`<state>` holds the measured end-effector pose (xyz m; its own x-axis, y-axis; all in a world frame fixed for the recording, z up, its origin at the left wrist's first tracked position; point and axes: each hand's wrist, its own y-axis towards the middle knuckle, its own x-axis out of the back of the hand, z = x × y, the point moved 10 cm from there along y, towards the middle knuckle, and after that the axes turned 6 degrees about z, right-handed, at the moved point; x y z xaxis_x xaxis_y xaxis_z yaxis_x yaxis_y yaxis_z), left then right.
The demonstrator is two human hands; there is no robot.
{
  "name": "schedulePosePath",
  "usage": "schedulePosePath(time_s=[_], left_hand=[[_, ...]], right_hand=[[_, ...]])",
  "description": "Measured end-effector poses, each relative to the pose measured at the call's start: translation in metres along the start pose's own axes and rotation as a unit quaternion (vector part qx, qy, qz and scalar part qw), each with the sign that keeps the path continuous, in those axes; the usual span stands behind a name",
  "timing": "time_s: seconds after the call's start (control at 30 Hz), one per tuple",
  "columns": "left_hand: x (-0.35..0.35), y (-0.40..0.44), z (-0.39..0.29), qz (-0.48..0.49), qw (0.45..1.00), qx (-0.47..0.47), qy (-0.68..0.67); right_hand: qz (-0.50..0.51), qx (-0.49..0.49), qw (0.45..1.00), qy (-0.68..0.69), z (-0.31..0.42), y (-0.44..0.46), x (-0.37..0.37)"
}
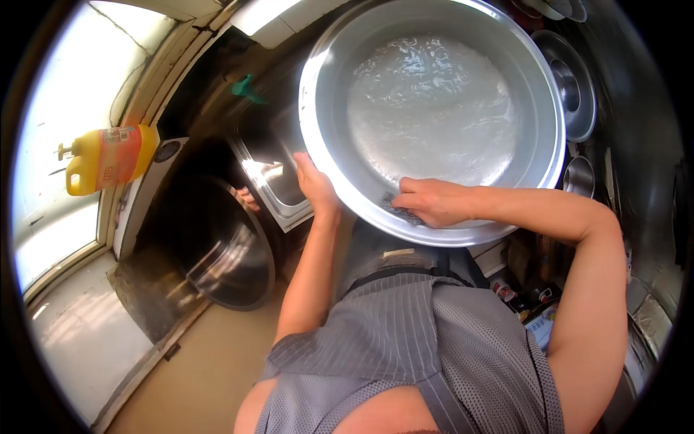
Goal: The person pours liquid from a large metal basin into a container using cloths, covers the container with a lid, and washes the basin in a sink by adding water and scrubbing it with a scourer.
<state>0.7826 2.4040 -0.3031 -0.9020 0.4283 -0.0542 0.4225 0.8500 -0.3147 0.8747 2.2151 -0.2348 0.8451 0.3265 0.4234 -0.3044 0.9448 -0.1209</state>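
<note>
A large round metal basin with some water over its bottom fills the upper middle of the view. On the basin's near inner wall, my right hand is closed around a dark wire scrubber. My left hand rests against the outside of the rim at the lower left, fingers stretched and its palm side near the metal.
A yellow pump bottle stands on the window ledge at the left. Below it is a large round dark metal vessel. A metal sink edge lies beside the basin. Metal bowls are at the right.
</note>
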Motion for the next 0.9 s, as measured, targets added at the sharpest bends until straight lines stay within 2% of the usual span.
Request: schedulePosePath(time_s=[0.03,0.07,0.13,0.17,0.23,0.33,0.4,0.47,0.53,0.67,0.73,0.8,0.87,0.9], left_hand=[[0.004,0.0,0.002,-0.016,1.0,0.009,-0.008],[0.007,0.001,0.004,-0.031,0.999,0.017,-0.016],[0.01,0.002,0.005,-0.035,0.999,0.009,-0.031],[0.006,-0.003,0.003,-0.019,0.997,0.012,-0.069],[0.001,-0.001,0.0,-0.016,0.992,0.032,-0.119],[-0.011,-0.008,-0.02,-0.021,0.992,0.022,-0.122],[-0.01,0.001,-0.016,0.031,0.998,-0.02,-0.054],[-0.01,0.001,-0.023,0.038,0.989,-0.034,0.137],[-0.013,0.002,-0.027,0.051,0.989,-0.018,0.135],[-0.014,0.001,-0.02,0.074,0.989,0.006,0.129],[-0.011,0.001,-0.015,0.073,0.99,0.0,0.119],[-0.013,0.002,-0.018,0.075,0.992,-0.008,0.104],[-0.013,-0.002,-0.021,0.073,0.991,-0.004,0.109],[-0.012,-0.002,-0.017,0.081,0.989,0.009,0.123]], right_hand=[[-0.064,0.021,0.998,-0.016,0.004,0.02,0.007],[-0.059,0.028,0.998,-0.022,0.004,0.041,0.002],[-0.218,0.039,0.972,-0.073,0.007,0.065,0.03],[-0.214,0.044,0.973,-0.075,0.008,0.08,0.034],[-0.265,0.095,0.939,-0.199,0.02,0.098,0.052],[-0.24,0.128,0.935,-0.227,0.013,0.125,0.064],[-0.23,0.136,0.931,-0.25,0.003,0.141,0.079],[-0.279,0.133,0.898,-0.312,-0.006,0.155,0.101],[-0.284,0.107,0.895,-0.327,-0.019,0.169,0.123],[-0.408,-0.073,0.83,-0.373,-0.086,0.166,0.21],[-0.446,-0.201,0.787,-0.376,-0.121,0.13,0.26],[-0.469,-0.249,0.758,-0.378,-0.147,0.084,0.292],[-0.515,-0.221,0.711,-0.424,-0.155,0.026,0.3],[-0.488,-0.278,0.716,-0.415,-0.17,0.002,0.296]])
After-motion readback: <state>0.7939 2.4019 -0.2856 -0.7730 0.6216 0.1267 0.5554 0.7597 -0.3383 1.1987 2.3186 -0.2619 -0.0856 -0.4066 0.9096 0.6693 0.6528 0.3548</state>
